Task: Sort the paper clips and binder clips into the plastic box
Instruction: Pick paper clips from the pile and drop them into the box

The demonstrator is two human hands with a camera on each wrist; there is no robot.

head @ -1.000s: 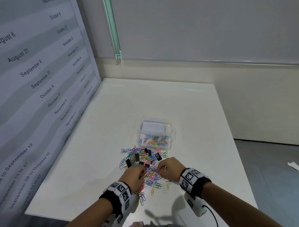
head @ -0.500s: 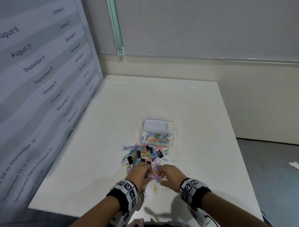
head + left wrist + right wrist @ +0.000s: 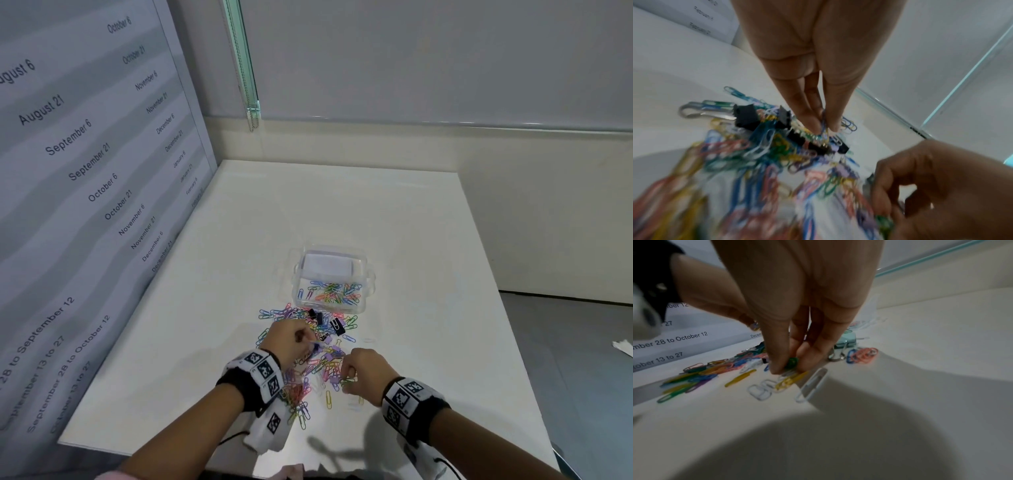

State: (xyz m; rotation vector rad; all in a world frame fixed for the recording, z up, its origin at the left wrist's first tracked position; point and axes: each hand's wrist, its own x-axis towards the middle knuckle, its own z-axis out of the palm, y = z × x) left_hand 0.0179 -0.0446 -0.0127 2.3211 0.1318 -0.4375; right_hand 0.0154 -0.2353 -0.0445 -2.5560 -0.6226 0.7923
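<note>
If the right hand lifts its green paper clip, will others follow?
Probably some: the green paper clip lies among overlapping clips in the pile, which tend to hook together. It looks thin and light, so the right hand may drop it.

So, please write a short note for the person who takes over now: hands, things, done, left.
Left hand pinches a blue clip at the pile. Right hand pinches a green clip at the pile's near edge.
Box stands open just beyond the pile, on the table.
Done: some paper clips lie in the box's near half.
Left: most paper clips and the black binder clips, all on the table.
</note>
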